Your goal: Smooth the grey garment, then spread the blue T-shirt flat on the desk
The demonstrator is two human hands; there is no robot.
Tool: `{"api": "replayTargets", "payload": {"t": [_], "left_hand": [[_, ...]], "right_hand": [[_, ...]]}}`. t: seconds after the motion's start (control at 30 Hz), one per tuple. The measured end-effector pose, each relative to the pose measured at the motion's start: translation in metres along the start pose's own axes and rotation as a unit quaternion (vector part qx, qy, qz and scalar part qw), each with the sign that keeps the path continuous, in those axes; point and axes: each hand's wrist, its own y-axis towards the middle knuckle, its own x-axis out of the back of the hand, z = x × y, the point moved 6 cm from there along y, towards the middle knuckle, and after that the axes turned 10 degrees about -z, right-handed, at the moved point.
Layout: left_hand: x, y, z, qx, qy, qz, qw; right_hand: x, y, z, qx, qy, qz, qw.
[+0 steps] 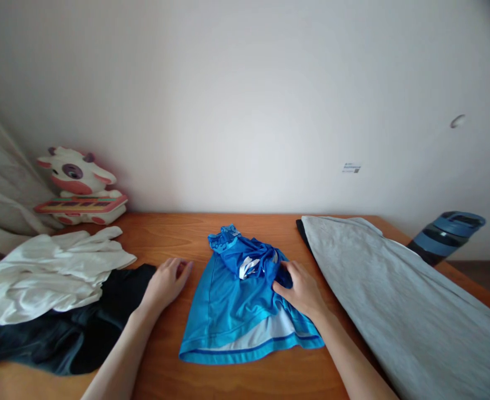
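Touching the shirt (228,305), perhaps to steady it: right hand (303,289), clasp unclear; left hand (169,282), opposite that grip, loose and empty.

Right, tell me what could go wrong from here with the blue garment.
The blue garment is bunched at its far end, so pulling it might tighten the tangle.
Only the right hand touches it, at one side; a tug could twist it.
The gray cloth lies close to the right forearm, which might drag it.
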Motion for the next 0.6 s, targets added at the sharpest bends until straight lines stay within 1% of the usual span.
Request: {"api": "replayTargets", "payload": {"t": [0.07,0.1,0.13,0.17,0.2,0.23,0.27,0.33,0.4,0.43,0.5,0.57,0.6], "left_hand": [[0.013,0.001,0.044,0.101,0.066,-0.046,0.992],[0.019,0.0,0.061,0.143,0.102,-0.065,0.982],[0.025,-0.001,0.072,0.17,0.134,-0.08,0.973],[0.028,-0.001,0.076,0.178,0.155,-0.09,0.967],[0.029,0.0,0.073,0.164,0.161,-0.094,0.969],[0.026,0.001,0.063,0.132,0.149,-0.094,0.975],[0.022,0.002,0.048,0.087,0.122,-0.09,0.985],[0.008,0.001,0.007,-0.023,0.037,-0.063,0.997],[-0.007,-0.005,-0.034,-0.114,-0.045,-0.019,0.992],[-0.013,-0.009,-0.05,-0.144,-0.074,0.002,0.987],[-0.023,-0.016,-0.07,-0.174,-0.108,0.038,0.978],[-0.027,-0.02,-0.076,-0.179,-0.122,0.061,0.974],[-0.027,-0.02,-0.075,-0.176,-0.127,0.07,0.974]], "right_hand": [[-0.001,0.001,0.001,-0.01,0.001,0.01,1.0],[-0.001,0.002,-0.002,-0.028,0.016,0.006,0.999],[-0.001,0.003,-0.007,-0.054,0.043,-0.007,0.998],[0.0,0.004,-0.013,-0.086,0.079,-0.025,0.993],[0.0,0.005,-0.02,-0.124,0.121,-0.043,0.984],[-0.001,0.006,-0.027,-0.164,0.165,-0.059,0.971],[-0.002,0.005,-0.035,-0.204,0.204,-0.071,0.955],[-0.005,0.002,-0.046,-0.272,0.258,-0.077,0.924],[-0.006,0.0,-0.053,-0.305,0.277,-0.088,0.907],[-0.005,-0.001,-0.055,-0.307,0.279,-0.102,0.904],[-0.001,0.0,-0.056,-0.302,0.295,-0.135,0.897],[-0.002,0.0,-0.054,-0.316,0.338,-0.14,0.875],[-0.005,0.0,-0.053,-0.332,0.365,-0.126,0.861]]}}
